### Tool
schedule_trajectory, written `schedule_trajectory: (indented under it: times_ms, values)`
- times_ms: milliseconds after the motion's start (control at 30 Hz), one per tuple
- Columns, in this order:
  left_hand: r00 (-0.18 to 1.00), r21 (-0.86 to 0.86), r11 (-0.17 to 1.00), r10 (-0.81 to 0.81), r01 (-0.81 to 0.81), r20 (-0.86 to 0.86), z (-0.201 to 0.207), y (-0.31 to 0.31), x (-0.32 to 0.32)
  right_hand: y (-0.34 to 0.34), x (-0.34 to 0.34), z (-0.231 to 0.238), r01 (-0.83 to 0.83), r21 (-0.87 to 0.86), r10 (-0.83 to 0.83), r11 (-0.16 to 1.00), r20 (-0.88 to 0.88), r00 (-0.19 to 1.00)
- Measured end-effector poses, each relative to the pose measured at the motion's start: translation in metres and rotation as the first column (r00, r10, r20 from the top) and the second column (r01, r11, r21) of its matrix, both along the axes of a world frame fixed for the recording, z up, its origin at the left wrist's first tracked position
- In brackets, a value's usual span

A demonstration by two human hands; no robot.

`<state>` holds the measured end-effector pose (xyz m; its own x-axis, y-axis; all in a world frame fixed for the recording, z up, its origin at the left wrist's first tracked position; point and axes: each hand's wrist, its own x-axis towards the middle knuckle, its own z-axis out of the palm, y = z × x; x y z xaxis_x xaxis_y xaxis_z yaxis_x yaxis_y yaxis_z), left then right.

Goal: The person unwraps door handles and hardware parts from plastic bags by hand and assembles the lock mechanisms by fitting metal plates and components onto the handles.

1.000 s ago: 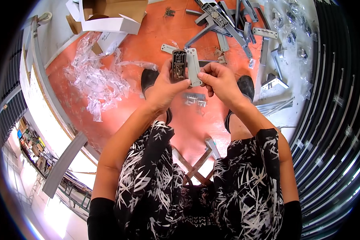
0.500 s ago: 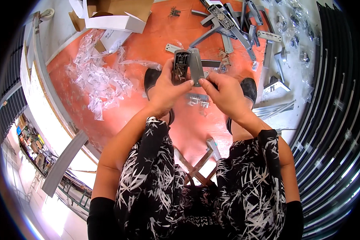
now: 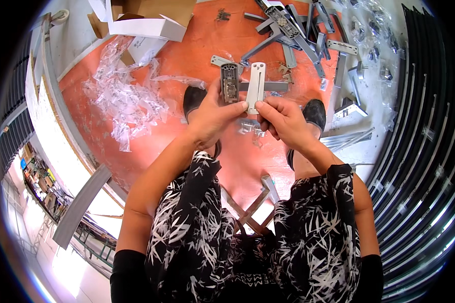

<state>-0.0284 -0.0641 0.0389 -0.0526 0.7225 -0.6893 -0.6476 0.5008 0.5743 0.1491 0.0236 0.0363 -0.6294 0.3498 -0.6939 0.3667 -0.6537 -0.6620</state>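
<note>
My left hand [image 3: 212, 115] is closed around a grey door handle [image 3: 230, 83]. Its long, rounded back plate faces up, with the hollow inside and metal parts showing. A grey lever [image 3: 275, 86] stretches to the right behind the plate and seems to belong to this handle. Between the thumb and fingers of my right hand [image 3: 284, 118] is the lower end of a pale, narrow cover plate [image 3: 256, 87] with a long slot, standing upright beside the handle. My left thumb tip touches the plate's lower left edge.
More door handles [image 3: 288, 33] lie piled on the orange sheet at the far right. Crumpled clear plastic [image 3: 131, 103] spreads at the left, below an open carton [image 3: 151, 22]. Small metal brackets [image 3: 250, 126] lie between my feet. Long dark profiles [image 3: 429, 151] line the right side.
The cover plate has turned over, from a darker grey face to a pale slotted one, and stands straighter. The handle in my left hand has shifted only slightly.
</note>
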Motion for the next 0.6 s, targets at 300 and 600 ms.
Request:
schedule_trajectory:
  times_ms: [300,600]
  values:
    - [0.988,0.002,0.997,0.080,-0.081,0.135,0.005,0.001,-0.012,-0.001,0.018,-0.007,-0.304,0.116,0.325,0.946,-0.281,0.903]
    - [0.969,0.092,0.994,-0.078,0.057,0.233,0.023,0.006,-0.016,0.004,0.028,-0.002,-0.390,-0.277,0.275,0.878,-0.375,0.885]
